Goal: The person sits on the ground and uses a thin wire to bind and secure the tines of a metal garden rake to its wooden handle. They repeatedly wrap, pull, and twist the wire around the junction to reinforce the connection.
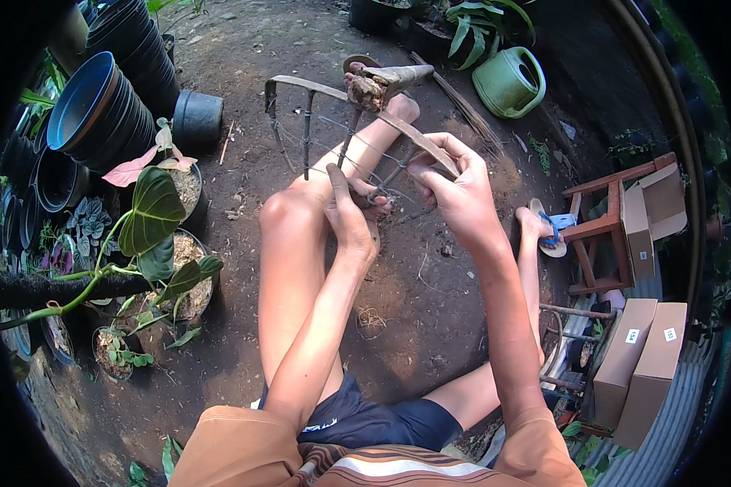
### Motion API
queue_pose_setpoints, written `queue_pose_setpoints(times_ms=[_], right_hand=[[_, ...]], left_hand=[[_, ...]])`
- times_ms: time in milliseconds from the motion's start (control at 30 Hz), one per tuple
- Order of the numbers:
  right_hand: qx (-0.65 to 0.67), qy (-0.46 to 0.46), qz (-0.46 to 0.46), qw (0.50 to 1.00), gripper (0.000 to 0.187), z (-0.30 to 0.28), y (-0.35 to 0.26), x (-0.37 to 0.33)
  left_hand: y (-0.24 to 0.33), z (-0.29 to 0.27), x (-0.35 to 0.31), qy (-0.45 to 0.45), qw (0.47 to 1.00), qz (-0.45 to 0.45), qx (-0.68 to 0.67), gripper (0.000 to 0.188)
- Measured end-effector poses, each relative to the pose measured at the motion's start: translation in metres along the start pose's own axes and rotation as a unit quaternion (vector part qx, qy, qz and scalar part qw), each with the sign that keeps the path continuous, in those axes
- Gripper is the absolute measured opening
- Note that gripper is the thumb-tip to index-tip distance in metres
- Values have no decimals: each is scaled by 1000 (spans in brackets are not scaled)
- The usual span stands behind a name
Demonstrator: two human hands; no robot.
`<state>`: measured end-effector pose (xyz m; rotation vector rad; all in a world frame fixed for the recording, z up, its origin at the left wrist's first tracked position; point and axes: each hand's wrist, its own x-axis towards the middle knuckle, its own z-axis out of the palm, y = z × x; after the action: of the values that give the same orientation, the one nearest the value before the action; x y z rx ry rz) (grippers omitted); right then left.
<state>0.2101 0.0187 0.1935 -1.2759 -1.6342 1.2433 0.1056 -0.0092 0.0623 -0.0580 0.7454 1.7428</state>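
In front of me is a rake-like frame (309, 84), with a flat curved bar and several dark prongs hanging from it. Thin wire (325, 126) loops between the prongs. A rough piece of wood (369, 91) crosses the bar near its middle. My left hand (351, 213) is closed around the lower part of a middle prong, its thumb pointing up along it. At the bar's right end, my right hand (456, 183) grips with fingers bent round the bar and a prong beside it. Its fingertips are partly hidden, so any wire in them cannot be made out.
Stacked black pots (97, 114) and potted plants (158, 211) line the left. A green watering can (509, 83) stands at far right. A wooden stool (605, 223) and cardboard boxes (625, 353) are on the right. Wire scraps (371, 322) lie on the soil between my legs.
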Motion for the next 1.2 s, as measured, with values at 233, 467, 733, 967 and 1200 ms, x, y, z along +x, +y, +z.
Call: queue_pose_setpoints(times_ms=[233,467,733,967,1200], right_hand=[[-7,-24,-1,1000,24,6,3,-2],[-36,-34,4,999,27,3,6,-1],[-39,-53,12,998,25,8,2,1],[-38,-46,36,998,24,9,4,-4],[-90,-45,17,995,17,9,15,-2]], left_hand=[[-3,-20,-16,9,997,10,79,54],[39,-24,-79,-49,915,244,316,25],[65,6,-27,-194,934,18,300,24],[54,12,-25,-223,899,148,347,17],[59,5,-20,-205,859,179,434,17]])
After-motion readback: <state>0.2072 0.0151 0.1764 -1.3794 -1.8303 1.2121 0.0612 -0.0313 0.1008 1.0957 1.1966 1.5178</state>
